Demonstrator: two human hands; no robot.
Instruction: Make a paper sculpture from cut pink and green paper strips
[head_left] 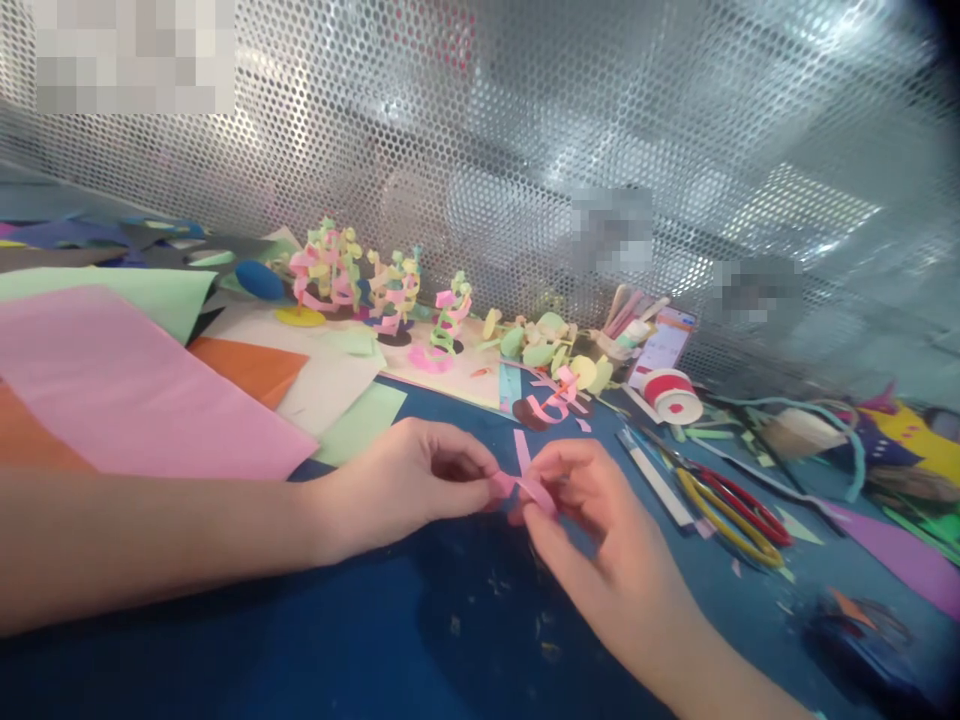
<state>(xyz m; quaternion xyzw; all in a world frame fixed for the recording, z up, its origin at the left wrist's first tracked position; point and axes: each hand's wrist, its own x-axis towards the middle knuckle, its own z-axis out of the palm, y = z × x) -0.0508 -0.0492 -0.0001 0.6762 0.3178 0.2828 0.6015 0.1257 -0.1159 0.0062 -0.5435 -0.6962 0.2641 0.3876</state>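
Observation:
Between my two hands is a curled pink paper strip (536, 492), held over the blue table (360, 610). My left hand (420, 475) pinches one end between thumb and fingers. Thumb and fingers of my right hand (592, 530) close on the looped part, hiding some of it. A straight pink end sticks up behind the fingertips. Just beyond my hands lies a small pink paper spiral (559, 395) on a brown round base.
Spiral paper figures (326, 265) stand at the back before a perforated metal screen (450, 120). Left are coloured paper sheets (142, 380). Right are yellow-handled scissors (727, 520), red-handled scissors (750, 505), a white cutter-like tool (656, 480), a red ribbon spool (671, 395) and a phone (667, 340).

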